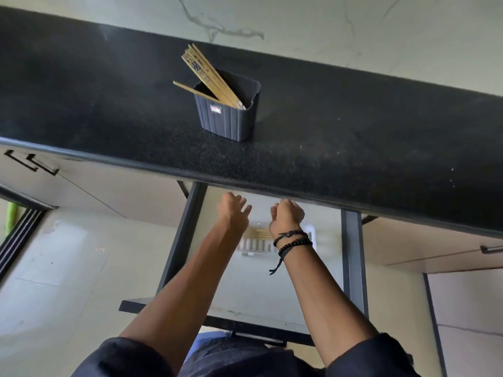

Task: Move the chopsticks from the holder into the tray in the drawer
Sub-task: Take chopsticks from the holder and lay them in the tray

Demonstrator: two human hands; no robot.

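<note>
A dark ribbed holder [226,118] stands on the black countertop [353,148], with several light wooden chopsticks [206,72] leaning out of it to the left. Below the counter edge the drawer [185,235] is pulled out. Inside it lies a white slatted tray [310,232], blurred, with a few chopsticks [258,233] in it. Both my hands hover above the tray near the counter's edge. My left hand [232,210] has its fingers spread and holds nothing. My right hand [287,213], with black bracelets on the wrist, has its fingers curled away from the camera; whether it holds anything is hidden.
The drawer's dark front panel [245,325] with its handle is close to my body. Cabinet fronts with dark handles [35,163] lie to the left and a handle [490,249] to the right. A marble-patterned wall [299,31] rises behind the counter.
</note>
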